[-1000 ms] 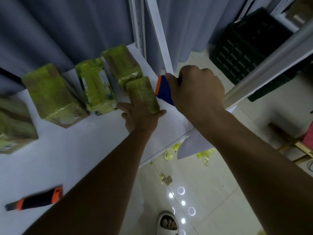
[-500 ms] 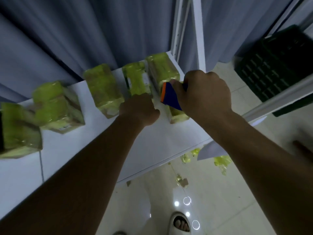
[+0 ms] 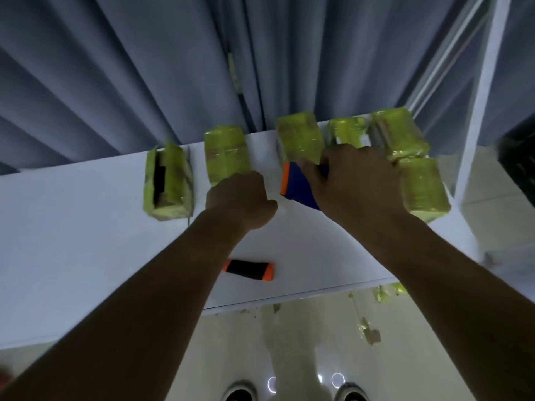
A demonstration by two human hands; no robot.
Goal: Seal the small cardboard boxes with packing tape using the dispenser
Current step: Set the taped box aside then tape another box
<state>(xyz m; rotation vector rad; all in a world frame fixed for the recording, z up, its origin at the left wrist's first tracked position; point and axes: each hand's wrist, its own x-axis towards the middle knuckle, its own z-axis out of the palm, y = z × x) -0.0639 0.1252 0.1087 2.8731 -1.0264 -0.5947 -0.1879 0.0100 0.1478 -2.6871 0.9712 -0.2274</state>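
On the near part of the white table (image 3: pixel 86 256) lies a black tool with orange ends (image 3: pixel 250 270), untouched. Farther in, the left hand (image 3: pixel 240 199) is clenched at the near end of a yellow-taped box (image 3: pixel 225 153); whether it grips the box I cannot tell. The right hand (image 3: pixel 353 180) grasps the blue-and-orange tape dispenser (image 3: pixel 298 186). More wrapped boxes (image 3: pixel 399 134) line the far edge. I judge a box is being chosen; next, steady it and set the dispenser on its seam.

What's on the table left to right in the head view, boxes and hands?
Slit-top box → second box → left hand → blue-orange dispenser → right hand → front-right box. Back-right boxes overlap, skipped.
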